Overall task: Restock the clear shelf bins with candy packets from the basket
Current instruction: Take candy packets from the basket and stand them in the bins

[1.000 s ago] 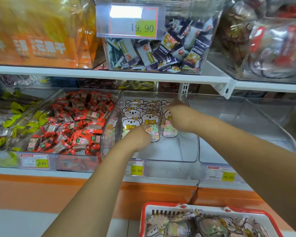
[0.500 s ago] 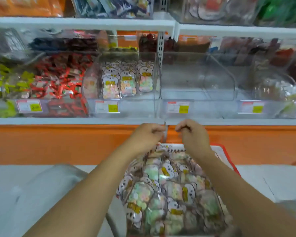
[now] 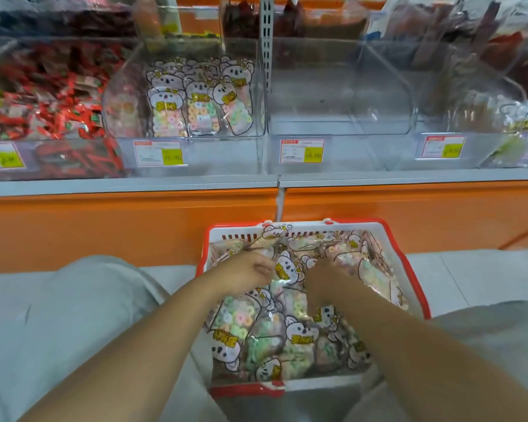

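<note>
Now down from the clear bin point(image 3: 214, 153) into the red basket point(image 3: 407, 269): left grip point(image 3: 247, 271) seemingly pinches a bear-print candy packet point(image 3: 284, 271) lying between both; right grip point(image 3: 320, 281) is buried, can't tell. Likely another load.

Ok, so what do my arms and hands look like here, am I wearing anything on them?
The left forearm and right forearm are bare, no sleeves in view. The left grip and right grip are ungloved hands; I see no watch, bracelet or ring, though blur could hide a thin one.
</note>
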Available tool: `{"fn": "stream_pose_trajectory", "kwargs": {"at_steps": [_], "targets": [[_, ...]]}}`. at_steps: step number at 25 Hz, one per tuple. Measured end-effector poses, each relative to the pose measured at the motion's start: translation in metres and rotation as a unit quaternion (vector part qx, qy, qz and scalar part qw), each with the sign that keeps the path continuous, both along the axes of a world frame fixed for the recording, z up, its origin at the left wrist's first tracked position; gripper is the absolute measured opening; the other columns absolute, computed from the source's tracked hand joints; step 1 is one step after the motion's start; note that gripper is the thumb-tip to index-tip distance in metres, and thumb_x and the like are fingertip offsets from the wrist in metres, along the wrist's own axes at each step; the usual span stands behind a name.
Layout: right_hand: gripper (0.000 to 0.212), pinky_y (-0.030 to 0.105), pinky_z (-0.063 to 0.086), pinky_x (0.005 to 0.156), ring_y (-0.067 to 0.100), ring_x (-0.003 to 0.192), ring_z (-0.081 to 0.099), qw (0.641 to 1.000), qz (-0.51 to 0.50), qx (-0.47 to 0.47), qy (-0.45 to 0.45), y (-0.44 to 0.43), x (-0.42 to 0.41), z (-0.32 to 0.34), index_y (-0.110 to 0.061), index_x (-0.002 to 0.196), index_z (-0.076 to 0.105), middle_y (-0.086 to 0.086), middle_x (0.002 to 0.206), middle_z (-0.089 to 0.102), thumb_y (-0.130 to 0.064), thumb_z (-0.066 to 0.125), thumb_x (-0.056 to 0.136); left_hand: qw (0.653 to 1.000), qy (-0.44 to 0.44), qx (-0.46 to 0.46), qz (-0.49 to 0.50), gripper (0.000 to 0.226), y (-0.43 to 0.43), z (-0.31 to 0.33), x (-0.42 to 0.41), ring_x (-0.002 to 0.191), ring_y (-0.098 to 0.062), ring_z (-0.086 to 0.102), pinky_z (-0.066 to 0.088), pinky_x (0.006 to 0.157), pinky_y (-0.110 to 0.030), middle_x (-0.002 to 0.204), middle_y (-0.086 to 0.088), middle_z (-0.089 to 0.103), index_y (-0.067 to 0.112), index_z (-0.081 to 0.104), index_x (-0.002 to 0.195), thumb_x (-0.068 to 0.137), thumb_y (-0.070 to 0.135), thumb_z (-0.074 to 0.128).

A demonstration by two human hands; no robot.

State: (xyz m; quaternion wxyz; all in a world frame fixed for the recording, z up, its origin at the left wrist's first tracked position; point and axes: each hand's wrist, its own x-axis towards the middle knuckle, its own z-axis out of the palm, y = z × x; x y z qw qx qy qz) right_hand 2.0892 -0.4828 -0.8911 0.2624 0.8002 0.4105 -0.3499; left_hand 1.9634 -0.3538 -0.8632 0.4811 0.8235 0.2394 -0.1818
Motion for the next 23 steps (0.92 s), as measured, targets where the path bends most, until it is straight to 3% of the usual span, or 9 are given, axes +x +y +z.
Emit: {"fn": "stream_pose_trajectory", "kwargs": {"at_steps": [3,7,9,11,13,16,18,20,23], "targets": [[0.028,0.038,0.052,0.086,0.021,0.088,0.060,0.988,-0.071,0.110,0.082,0.004,0.002,0.018,-0.009,0.091,0.062,0.004,0.099,0.061,-0.028,0.078,0.079,0.998,0.005,0.024,-0.061,0.064,-0.002,-0.001,0.003,0.132,-0.013,0.045,0.042,0.105,-0.032,0.151,0.009,0.041,0.028,0.041,0.147,0.089,0.015,0.068],[0.034,0.031,0.045,0.082,0.017,0.105,0.055,0.918,-0.186,0.314,0.158,0.008,-0.004,0.051,-0.021,0.105,0.064,-0.010,0.110,0.051,-0.025,0.081,0.076,0.998,-0.022,0.019,-0.060,0.084,-0.002,0.001,0.005,0.124,-0.019,0.052,0.049,0.092,-0.033,0.145,0.001,0.048,0.032,0.029,0.151,0.083,0.021,0.076],[0.036,0.035,0.049,0.083,0.019,0.105,0.057,0.858,-0.279,0.375,0.213,0.007,-0.007,0.053,-0.022,0.107,0.059,-0.007,0.110,0.054,-0.028,0.080,0.078,0.999,-0.035,0.009,-0.011,0.070,0.006,0.000,-0.002,0.109,-0.021,0.057,0.044,0.080,-0.027,0.127,-0.005,0.057,0.028,0.044,0.144,0.083,0.023,0.077],[0.026,0.039,0.056,0.084,0.024,0.098,0.064,0.777,-0.374,0.420,0.283,0.006,-0.009,0.047,-0.020,0.109,0.058,0.000,0.111,0.060,-0.033,0.069,0.089,0.997,-0.052,0.006,0.054,0.035,0.020,-0.001,-0.011,0.093,-0.020,0.056,0.041,0.074,-0.025,0.105,-0.004,0.058,0.021,0.062,0.116,0.084,0.023,0.076],[0.024,0.039,0.058,0.076,0.025,0.082,0.066,0.742,-0.457,0.402,0.282,0.006,-0.010,0.038,-0.014,0.112,0.060,0.009,0.101,0.065,-0.032,0.052,0.099,0.989,-0.063,-0.020,0.136,0.017,0.033,-0.001,-0.022,0.077,-0.015,0.053,0.040,0.066,-0.024,0.089,0.001,0.055,0.020,0.058,0.090,0.086,0.022,0.074],[0.033,0.039,0.056,0.072,0.021,0.075,0.062,0.837,-0.405,0.269,0.250,0.004,-0.029,0.018,-0.005,0.124,0.055,0.007,0.098,0.064,-0.026,0.047,0.101,0.967,-0.067,-0.066,0.235,0.023,0.049,-0.005,-0.036,0.079,-0.020,0.055,0.044,0.072,-0.031,0.095,-0.003,0.059,0.017,0.053,0.089,0.085,0.023,0.075],[0.044,0.040,0.052,0.082,0.020,0.090,0.060,0.895,-0.296,0.226,0.245,0.002,-0.050,0.004,-0.013,0.123,0.054,0.002,0.111,0.058,-0.044,0.060,0.093,0.962,-0.054,-0.076,0.258,0.031,0.052,-0.006,-0.042,0.091,-0.024,0.062,0.050,0.083,-0.039,0.105,-0.004,0.065,0.018,0.058,0.106,0.083,0.027,0.076],[0.055,0.038,0.048,0.088,0.019,0.102,0.052,0.914,-0.248,0.239,0.217,0.003,-0.068,-0.004,-0.025,0.114,0.052,0.001,0.115,0.048,-0.065,0.064,0.079,0.956,-0.056,-0.085,0.275,0.038,0.052,-0.006,-0.048,0.098,-0.026,0.064,0.052,0.089,-0.045,0.110,-0.005,0.066,0.019,0.059,0.114,0.081,0.029,0.076],[0.054,0.033,0.036,0.098,0.017,0.114,0.032,0.928,-0.186,0.302,0.111,0.005,-0.079,-0.008,-0.033,0.109,0.051,-0.002,0.116,0.032,-0.071,0.064,0.073,0.949,-0.076,-0.103,0.290,0.038,0.052,-0.004,-0.051,0.097,-0.023,0.064,0.053,0.090,-0.045,0.108,-0.002,0.064,0.021,0.056,0.119,0.085,0.023,0.073]]}}
